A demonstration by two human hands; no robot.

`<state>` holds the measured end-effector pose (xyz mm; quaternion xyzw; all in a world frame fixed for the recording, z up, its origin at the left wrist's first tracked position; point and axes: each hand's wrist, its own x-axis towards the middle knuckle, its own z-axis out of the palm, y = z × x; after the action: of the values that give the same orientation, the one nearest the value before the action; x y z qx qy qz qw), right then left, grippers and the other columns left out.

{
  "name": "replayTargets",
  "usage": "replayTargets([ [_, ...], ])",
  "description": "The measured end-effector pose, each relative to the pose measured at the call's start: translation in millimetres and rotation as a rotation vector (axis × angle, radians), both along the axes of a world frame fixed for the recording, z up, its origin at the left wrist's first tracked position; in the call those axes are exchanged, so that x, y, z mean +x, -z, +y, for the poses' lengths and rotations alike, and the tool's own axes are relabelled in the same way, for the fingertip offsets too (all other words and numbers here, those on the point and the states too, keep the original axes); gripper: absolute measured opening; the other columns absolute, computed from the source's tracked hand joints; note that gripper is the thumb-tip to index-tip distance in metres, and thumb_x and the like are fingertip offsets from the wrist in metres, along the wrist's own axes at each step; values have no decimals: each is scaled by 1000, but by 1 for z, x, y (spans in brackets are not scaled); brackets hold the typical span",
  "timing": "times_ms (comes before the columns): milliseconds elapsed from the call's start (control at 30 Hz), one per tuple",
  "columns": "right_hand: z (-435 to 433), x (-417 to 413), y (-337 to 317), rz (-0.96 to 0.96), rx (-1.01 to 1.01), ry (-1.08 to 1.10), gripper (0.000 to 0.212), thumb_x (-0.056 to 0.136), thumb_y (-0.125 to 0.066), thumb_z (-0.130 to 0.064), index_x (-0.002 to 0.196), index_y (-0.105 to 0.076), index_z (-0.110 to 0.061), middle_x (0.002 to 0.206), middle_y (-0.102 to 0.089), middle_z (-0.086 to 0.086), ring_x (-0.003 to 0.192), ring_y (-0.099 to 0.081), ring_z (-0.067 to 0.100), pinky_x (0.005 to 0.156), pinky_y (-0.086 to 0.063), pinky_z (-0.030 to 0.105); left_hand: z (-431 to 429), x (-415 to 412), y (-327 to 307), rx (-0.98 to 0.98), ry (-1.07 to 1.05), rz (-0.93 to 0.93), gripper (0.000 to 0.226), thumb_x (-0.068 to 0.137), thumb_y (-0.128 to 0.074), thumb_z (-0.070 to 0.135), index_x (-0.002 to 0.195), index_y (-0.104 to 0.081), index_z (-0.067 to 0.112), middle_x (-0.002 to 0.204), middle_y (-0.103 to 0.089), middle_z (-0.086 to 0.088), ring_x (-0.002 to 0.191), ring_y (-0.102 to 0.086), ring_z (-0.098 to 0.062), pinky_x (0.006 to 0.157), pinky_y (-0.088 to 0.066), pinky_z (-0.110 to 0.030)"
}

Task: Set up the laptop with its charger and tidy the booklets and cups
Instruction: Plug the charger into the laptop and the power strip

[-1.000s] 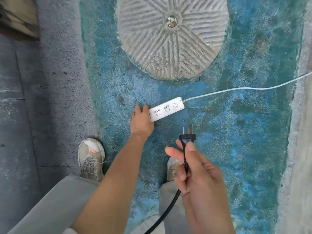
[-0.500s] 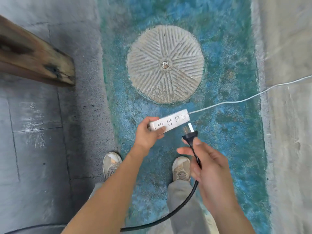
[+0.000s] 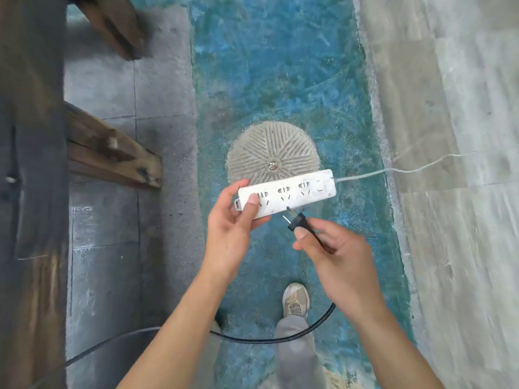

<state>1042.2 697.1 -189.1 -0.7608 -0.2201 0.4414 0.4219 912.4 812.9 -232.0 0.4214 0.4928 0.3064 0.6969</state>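
While the power strip [image 3: 286, 193] is held clear of the floor, the left hand [image 3: 236, 234] grasps its left end, thumb pressed on the top face over the leftmost socket, fingers wrapped beneath. Item: white strip, three socket groups and a switch near its right end, tilted slightly with the right end higher. Its white cable [image 3: 393, 169] leaves the right end and runs off to the right across the pale concrete strip [image 3: 463, 192].

Item: black plug [image 3: 297, 221], pinched between thumb and fingers of the right hand [image 3: 339, 254], prongs aimed up and left. One prong tip meets the strip's near edge below the middle socket; the plug is not seated in any socket. Its black cord [image 3: 280, 339] drops from the right hand, curves low across the frame and exits lower left.

Item: floor, blue-green painted band [image 3: 280, 80], with a round ribbed stone disc [image 3: 273, 161] directly behind the strip. Grey paving [image 3: 126, 220] to the left, with dark wooden beams [image 3: 112, 153]. One shoe [image 3: 295, 300] and a grey trouser leg [image 3: 297, 355] show below the hands.
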Motion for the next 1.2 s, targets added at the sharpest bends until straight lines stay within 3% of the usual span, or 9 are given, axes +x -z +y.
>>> replayTargets([
  [67, 8, 0, -21, -67, 30, -26, 13, 90, -69, -39, 95, -72, -51, 78, -77, -20, 76, -73, -4, 64, -46, 5, -1, 4, -28, 37, 37, -17, 30, 103, -55, 12, 133, -58, 14, 91, -74, 14, 92, -73, -10, 79, -60, -25],
  [267, 19, 8, -69, -212, 48, -61, 12, 84, -60, -54, 87, -72, -56, 71, -74, -3, 62, -67, 22, 64, -58, 44, -8, 20, -85, 50, 74, -56, 35, 104, -50, 7, 139, -52, 8, 98, -73, -3, 94, -72, -15, 84, -60, -30],
  [467, 17, 18, -90, -308, 4, -54, 12, 86, -59, -56, 88, -70, -61, 70, -74, -9, 61, -67, 16, 63, -59, 41, -6, 29, -107, 88, 135, -15, 34, 104, -52, 10, 138, -54, 16, 118, -72, -18, 106, -73, -25, 89, -60, -35],
  [733, 20, 22, -105, -387, -48, -21, 29, 86, -57, -57, 90, -71, -32, 64, -69, -3, 57, -62, 20, 59, -55, 38, -4, 34, -122, 164, 208, 74, 43, 98, -58, 30, 141, -54, 25, 126, -70, -9, 116, -68, -27, 100, -53, -51],
  [833, 24, 24, -109, -396, -50, -30, 23, 87, -57, -56, 90, -71, -37, 63, -70, -11, 52, -58, 16, 55, -52, 31, -3, 35, -124, 204, 227, 86, 42, 99, -57, 32, 140, -54, 30, 130, -68, -7, 118, -66, -26, 103, -50, -52],
  [967, 27, 26, -113, -390, -53, -75, 11, 87, -61, -52, 94, -68, -47, 63, -70, -16, 53, -62, 11, 51, -50, 25, -2, 32, -123, 264, 253, 107, 39, 101, -56, 27, 140, -54, 30, 119, -72, 6, 105, -70, -12, 94, -55, -34],
  [1067, 26, 27, -112, -407, -84, -107, 30, 88, -62, -49, 78, -71, -23, 59, -67, -4, 49, -55, 15, 47, -43, 24, -4, 28, -119, 322, 258, 162, 38, 103, -56, 21, 141, -55, 25, 87, -67, 24, 68, -58, 7, 64, -43, -7],
  [1133, 27, 29, -112, -414, -135, -148, 38, 89, -61, -50, 69, -68, -18, 56, -65, -1, 48, -53, 16, 48, -42, 23, -6, 26, -119, 360, 269, 225, 37, 103, -56, 25, 139, -55, 31, 82, -64, 22, 58, -49, 0, 54, -43, -16],
  [1200, 29, 34, -112, -403, -188, -192, 42, 88, -61, -51, 67, -68, -16, 54, -64, 2, 48, -52, 18, 51, -45, 28, -8, 25, -120, 385, 293, 253, 37, 101, -55, 28, 137, -55, 36, 98, -66, 29, 67, -57, -13, 66, -58, -32],
])
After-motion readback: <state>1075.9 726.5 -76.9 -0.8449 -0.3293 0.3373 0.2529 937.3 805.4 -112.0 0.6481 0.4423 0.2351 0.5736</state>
